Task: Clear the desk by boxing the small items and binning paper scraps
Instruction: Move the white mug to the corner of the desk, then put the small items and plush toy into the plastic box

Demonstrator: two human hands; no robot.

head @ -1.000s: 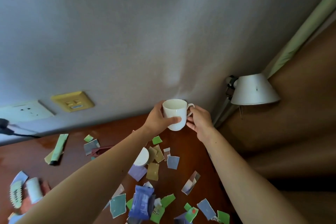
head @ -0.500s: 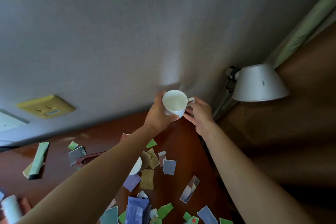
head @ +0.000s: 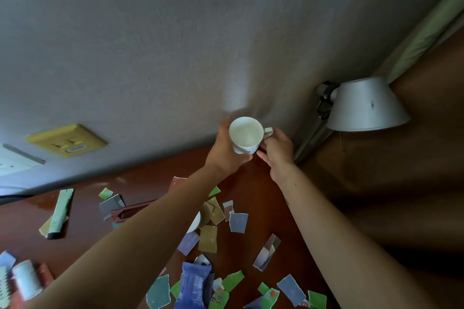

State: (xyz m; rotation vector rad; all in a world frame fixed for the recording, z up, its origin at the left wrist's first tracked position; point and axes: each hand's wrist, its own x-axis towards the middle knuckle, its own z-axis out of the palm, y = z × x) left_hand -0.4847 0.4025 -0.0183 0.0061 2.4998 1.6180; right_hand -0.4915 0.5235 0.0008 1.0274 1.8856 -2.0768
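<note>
- Holding a white cup (head: pixel 246 134) over the far edge of the table (head: pixel 251 183) by the wall, the left grip (head: pixel 227 150) wraps its body, the mouth tipped toward the camera.
- The right grip (head: pixel 278 149) sits at the handle, which points right; whether it pinches cannot be told.
- Paper scraps (head: pixel 208 238) litter the table below, nearer the person; no box or bin shows.

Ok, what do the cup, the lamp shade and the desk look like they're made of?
Cup: probably glazed ceramic; plain white, smooth, soft sheen inside.
Lamp shade: looks like metal, matt silver-grey, thin crisp rim; painted plastic is possible.
Desk: reddish-brown wood or veneer, glossy, with pale reflections near the wall.
</note>
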